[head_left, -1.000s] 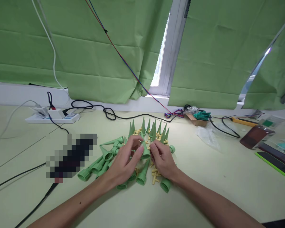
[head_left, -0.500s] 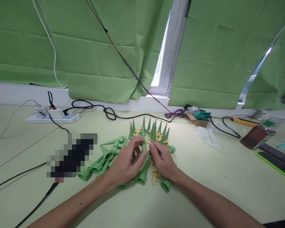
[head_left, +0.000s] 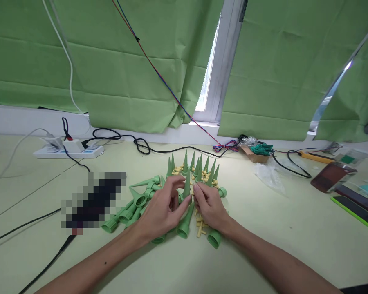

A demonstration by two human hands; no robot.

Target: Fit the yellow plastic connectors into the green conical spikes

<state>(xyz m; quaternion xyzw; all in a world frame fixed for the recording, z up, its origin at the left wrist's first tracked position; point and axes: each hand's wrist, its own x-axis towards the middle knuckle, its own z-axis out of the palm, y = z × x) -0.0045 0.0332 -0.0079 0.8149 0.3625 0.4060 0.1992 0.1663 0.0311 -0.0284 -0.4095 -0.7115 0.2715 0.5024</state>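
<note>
My left hand (head_left: 164, 204) grips a green plastic watering spike (head_left: 187, 186) between thumb and fingers, its pointed end up. Close beside it on the right, my right hand (head_left: 211, 204) is closed in a pinch at the spike's side. A small yellow plastic valve (head_left: 193, 192) shows in part at its fingertips; the rest is hidden. Under and in front of the hands lie loose green spikes (head_left: 184, 224) and yellow valves (head_left: 200, 228). Several upright green spikes (head_left: 198, 168) stand behind the hands, with yellow valves among them.
More green spikes (head_left: 128, 214) lie heaped left of my left hand. A blurred dark object (head_left: 93, 202) with a cable lies farther left. At the back are a power strip (head_left: 69, 152) and a small cardboard box (head_left: 254, 154). A green-edged phone (head_left: 355, 212) lies far right.
The held spike has shifted slightly right, its tip now apart from the upright spike behind. Both hands stay almost in place, still closed.
</note>
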